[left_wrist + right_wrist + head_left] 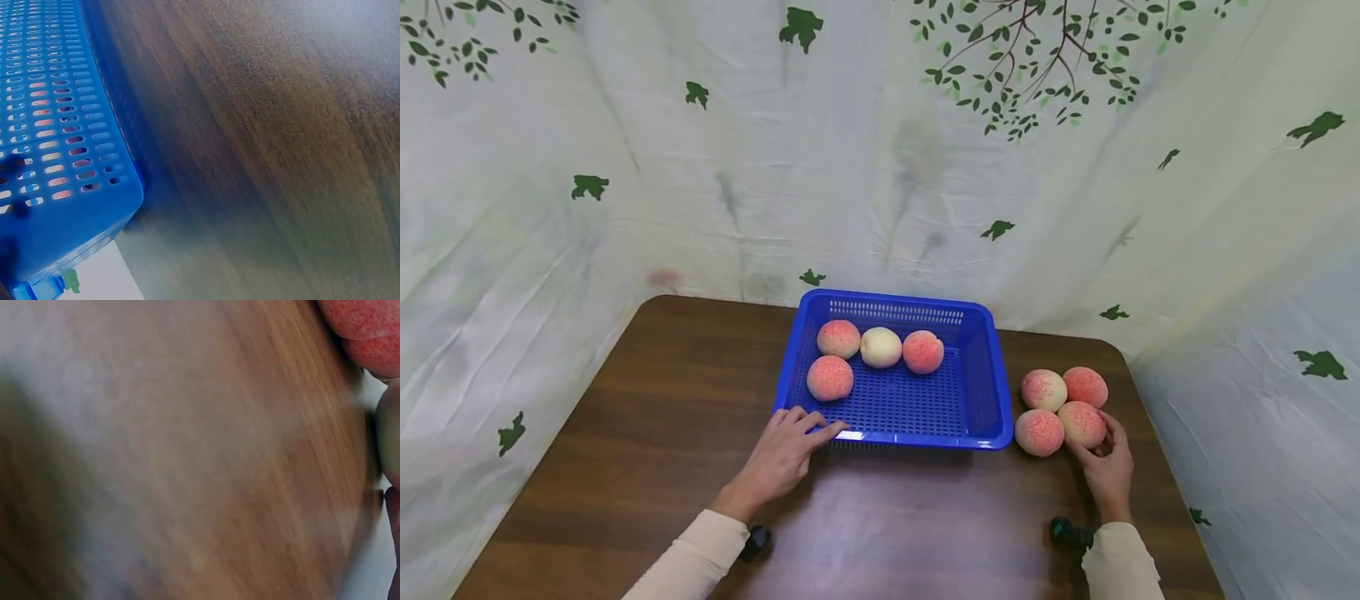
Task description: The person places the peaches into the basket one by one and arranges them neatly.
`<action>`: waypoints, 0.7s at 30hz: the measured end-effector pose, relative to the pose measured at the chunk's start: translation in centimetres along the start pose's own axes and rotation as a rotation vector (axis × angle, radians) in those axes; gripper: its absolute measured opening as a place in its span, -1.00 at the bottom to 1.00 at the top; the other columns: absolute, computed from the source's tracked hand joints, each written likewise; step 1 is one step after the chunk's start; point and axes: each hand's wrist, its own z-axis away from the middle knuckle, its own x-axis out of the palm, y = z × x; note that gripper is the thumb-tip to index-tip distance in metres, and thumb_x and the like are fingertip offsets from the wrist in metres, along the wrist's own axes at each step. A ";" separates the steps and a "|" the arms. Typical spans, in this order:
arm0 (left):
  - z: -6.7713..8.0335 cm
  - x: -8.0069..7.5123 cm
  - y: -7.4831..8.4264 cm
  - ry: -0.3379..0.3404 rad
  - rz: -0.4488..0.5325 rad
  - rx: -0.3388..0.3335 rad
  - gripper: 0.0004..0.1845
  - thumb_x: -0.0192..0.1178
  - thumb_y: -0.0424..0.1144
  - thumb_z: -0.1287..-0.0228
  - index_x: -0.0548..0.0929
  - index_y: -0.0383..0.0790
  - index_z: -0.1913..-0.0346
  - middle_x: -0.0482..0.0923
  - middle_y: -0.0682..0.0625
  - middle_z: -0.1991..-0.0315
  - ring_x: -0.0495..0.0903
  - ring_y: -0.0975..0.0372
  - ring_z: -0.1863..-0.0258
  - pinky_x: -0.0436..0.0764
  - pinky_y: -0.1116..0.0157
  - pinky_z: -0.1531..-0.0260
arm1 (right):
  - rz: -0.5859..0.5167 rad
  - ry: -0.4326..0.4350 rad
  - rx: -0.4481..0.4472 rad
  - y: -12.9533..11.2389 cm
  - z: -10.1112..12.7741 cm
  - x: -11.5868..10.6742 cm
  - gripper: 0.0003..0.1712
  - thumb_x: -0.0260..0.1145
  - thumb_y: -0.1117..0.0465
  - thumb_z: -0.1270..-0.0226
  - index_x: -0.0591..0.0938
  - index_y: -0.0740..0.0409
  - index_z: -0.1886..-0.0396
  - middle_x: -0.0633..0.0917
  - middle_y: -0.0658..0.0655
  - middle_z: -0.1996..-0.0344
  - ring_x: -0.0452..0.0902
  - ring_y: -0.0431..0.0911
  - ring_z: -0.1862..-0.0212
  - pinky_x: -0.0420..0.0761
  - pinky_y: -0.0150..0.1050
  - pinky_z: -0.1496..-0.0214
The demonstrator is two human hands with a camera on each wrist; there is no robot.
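A blue plastic basket (917, 417) stands at the middle of the table, with several peaches inside, one of them a pale peach (881, 347). My left hand (782, 454) rests on its near left corner, fingers over the rim. To the right of the basket, several peaches sit in a cluster. My right hand (1108, 467) holds the near right peach (1082, 424) of that cluster between thumb and fingers. Beside it lies another peach (1040, 432). In the right wrist view, only a reddish peach (369, 328) and part of a finger (394, 515) show at the edge.
The brown wooden table (910, 525) ends a little to the right of the peach cluster. A pale curtain (865, 183) with leaf prints hangs behind and at both sides. Each wrist carries a small dark camera, such as the right one (1067, 532).
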 end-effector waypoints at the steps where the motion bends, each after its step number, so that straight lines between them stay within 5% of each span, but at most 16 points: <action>1: 0.0 -0.1 0.0 -0.003 -0.001 -0.001 -0.50 0.17 -0.49 -0.14 0.68 0.08 -0.09 0.57 0.09 0.25 0.38 0.17 0.32 0.33 0.21 0.28 | -0.015 0.014 0.005 0.0 0.1 0.1 -0.10 0.44 0.07 -0.17 0.19 -0.03 -0.45 0.27 0.17 -0.40 0.18 0.11 -0.39 0.23 0.08 -0.36; 8: 0.0 -0.3 0.0 -0.003 -0.006 0.003 -0.49 0.14 -0.50 -0.14 0.68 0.08 -0.08 0.56 0.09 0.24 0.38 0.17 0.32 0.33 0.22 0.27 | -0.155 0.128 0.005 0.0 0.5 0.4 -0.16 0.47 0.11 -0.13 0.30 -0.04 -0.39 0.35 0.13 -0.30 0.29 -0.06 -0.24 0.35 -0.22 -0.29; 14: 0.1 -0.2 0.0 0.003 -0.006 0.007 -0.51 0.14 -0.50 -0.14 0.69 0.07 -0.07 0.56 0.08 0.24 0.38 0.16 0.32 0.32 0.22 0.28 | -0.266 0.184 0.022 -0.2 1.0 0.3 -0.13 0.53 0.13 -0.05 0.31 -0.01 -0.35 0.39 0.02 -0.15 0.34 -0.12 -0.13 0.41 -0.56 0.00; 21: 0.1 -0.1 -0.1 0.020 0.006 0.010 -0.49 0.16 -0.52 -0.11 0.69 0.05 -0.07 0.56 0.09 0.27 0.38 0.16 0.33 0.32 0.22 0.29 | -0.386 0.244 0.056 -1.7 0.7 -0.2 -0.19 0.50 0.17 -0.09 0.33 -0.01 -0.33 0.41 -0.11 0.00 0.34 -0.21 -0.06 0.42 -0.56 0.04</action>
